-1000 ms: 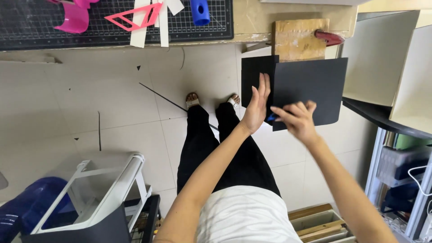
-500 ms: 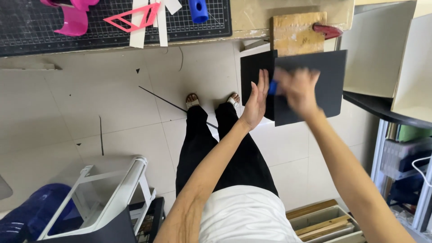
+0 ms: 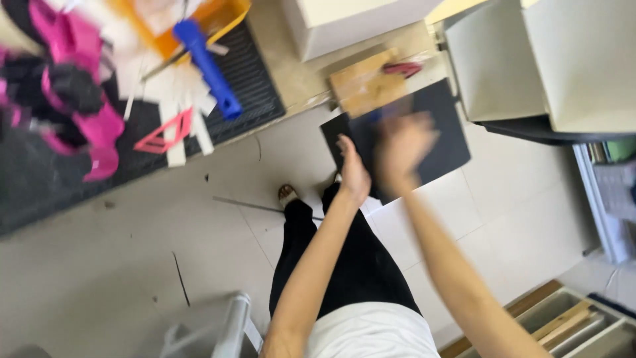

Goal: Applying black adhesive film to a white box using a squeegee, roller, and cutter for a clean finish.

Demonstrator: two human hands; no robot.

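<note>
Holding up a flat black rectangular card sheet (image 3: 444, 132), left hand (image 3: 353, 174) pressing its near edge, open-palmed. Blurring above it: right hand (image 3: 403, 147), grasp impossible to tell. Lying just beyond the grip: pale wooden block (image 3: 364, 85); sheet looking whole, no cutting or folding showing.

Craft workshop: cutting mat (image 3: 252, 86), paper scraps (image 3: 182, 99)

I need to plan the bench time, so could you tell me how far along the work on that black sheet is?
Done: white paper strips and a pink triangle cut-out already lie on the cutting mat. In hand: the left hand steadies the black sheet, while the right hand, motion-blurred, works on its face. Left: the sheet looks whole and uncut; the blur hides finer progress.
</note>
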